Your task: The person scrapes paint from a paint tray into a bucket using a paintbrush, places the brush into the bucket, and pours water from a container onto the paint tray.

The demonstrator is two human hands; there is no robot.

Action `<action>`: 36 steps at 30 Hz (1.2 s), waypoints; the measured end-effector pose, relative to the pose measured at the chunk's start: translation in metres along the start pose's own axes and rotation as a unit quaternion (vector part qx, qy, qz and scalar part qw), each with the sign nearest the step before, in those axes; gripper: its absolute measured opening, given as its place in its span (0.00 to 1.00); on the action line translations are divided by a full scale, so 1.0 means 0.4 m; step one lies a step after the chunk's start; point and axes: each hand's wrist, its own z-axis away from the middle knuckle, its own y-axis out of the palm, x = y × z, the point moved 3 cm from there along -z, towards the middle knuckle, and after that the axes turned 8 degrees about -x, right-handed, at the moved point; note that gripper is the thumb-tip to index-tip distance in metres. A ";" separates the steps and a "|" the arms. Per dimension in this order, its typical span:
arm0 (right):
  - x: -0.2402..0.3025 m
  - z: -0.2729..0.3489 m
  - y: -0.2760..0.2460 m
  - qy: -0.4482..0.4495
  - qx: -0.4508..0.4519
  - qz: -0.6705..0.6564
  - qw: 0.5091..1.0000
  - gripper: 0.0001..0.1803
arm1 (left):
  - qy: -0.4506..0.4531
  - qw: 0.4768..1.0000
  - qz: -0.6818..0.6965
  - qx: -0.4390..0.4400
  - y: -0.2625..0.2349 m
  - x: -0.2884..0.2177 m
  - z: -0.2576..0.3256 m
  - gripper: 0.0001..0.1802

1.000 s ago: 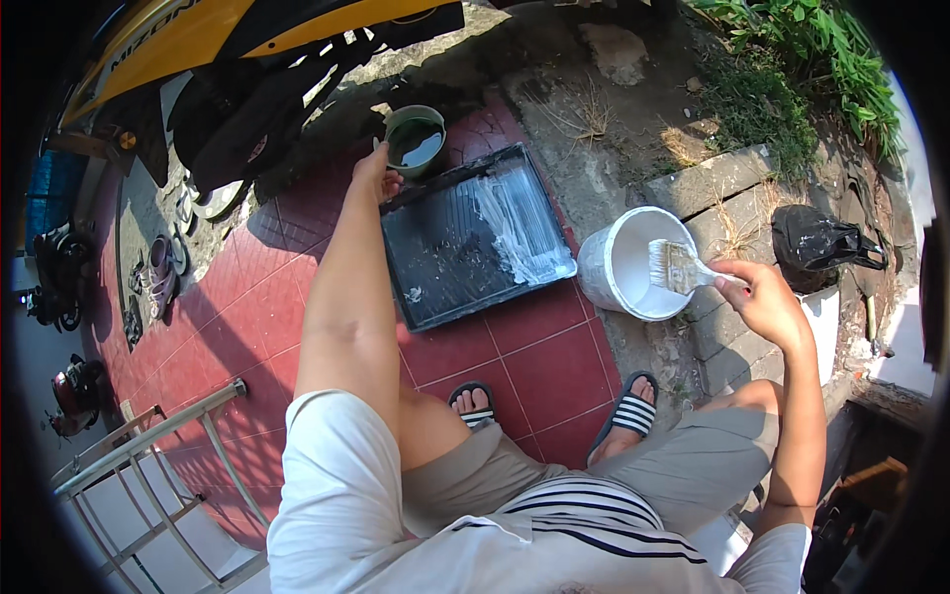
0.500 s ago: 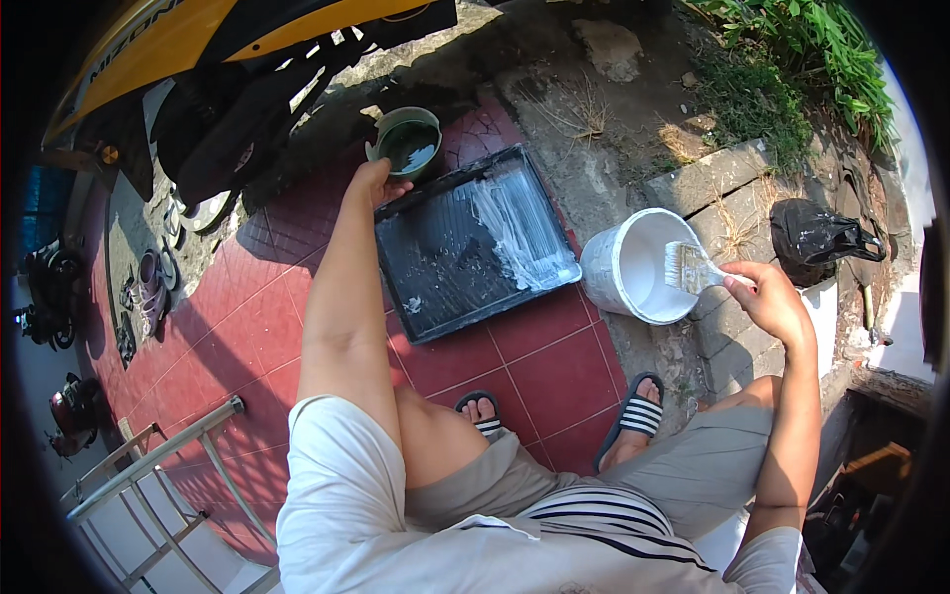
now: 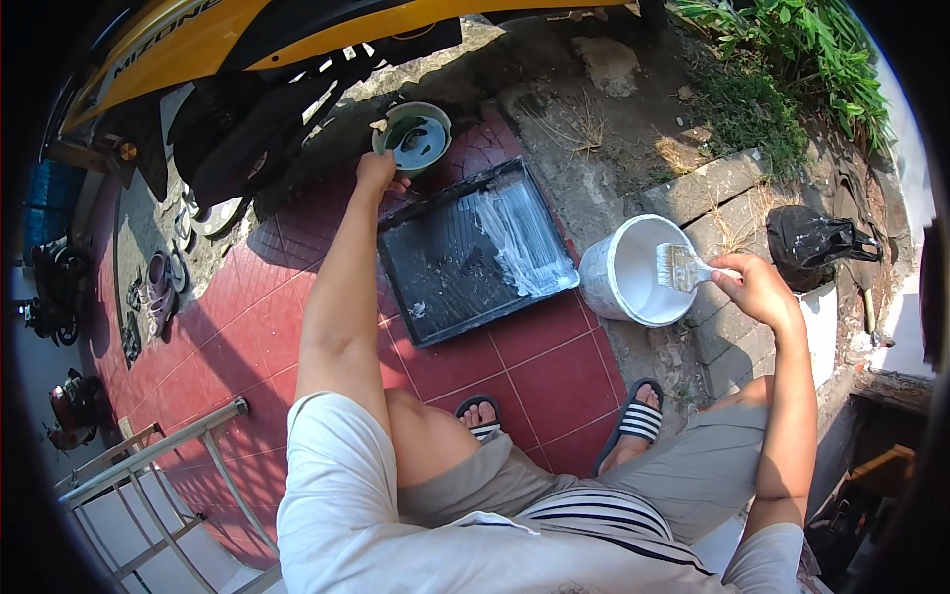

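My left hand is closed on the near side of a round green bowl at the far end of the black paint tray. Dark liquid with a bright reflection shows inside the bowl. Thick white paint streaks cover the right part of the tray; its left part is mostly dark with white specks. On the right, my right hand grips the handle of a flat paintbrush. Its bristles, coated in white, hang over the opening of a white bucket, whose inner wall is white.
Red floor tiles lie under the tray and my sandalled feet. A yellow and black motorbike stands beyond the bowl. A black plastic bag sits right of the bucket near paving blocks. A metal rail rises at lower left; shoes lie left.
My left hand has moved slightly farther away with the bowl, which now shows more of its inside. The brush has shifted slightly left over the bucket.
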 end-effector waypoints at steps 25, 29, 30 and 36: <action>0.063 0.020 -0.019 -0.006 0.011 0.030 0.999 0.17 | 0.184 0.951 -0.235 0.082 0.029 -0.177 0.278 0.26; 0.036 0.011 -0.014 -0.034 -0.002 0.024 0.999 0.16 | 0.189 0.950 -0.232 0.091 0.040 -0.187 0.318 0.25; 0.031 0.011 -0.014 -0.033 -0.002 0.022 0.999 0.16 | 0.193 0.948 -0.236 0.094 0.044 -0.189 0.323 0.25; 0.043 0.009 -0.013 0.001 0.014 0.016 1.000 0.16 | 0.206 0.941 -0.254 0.087 0.055 -0.194 0.353 0.25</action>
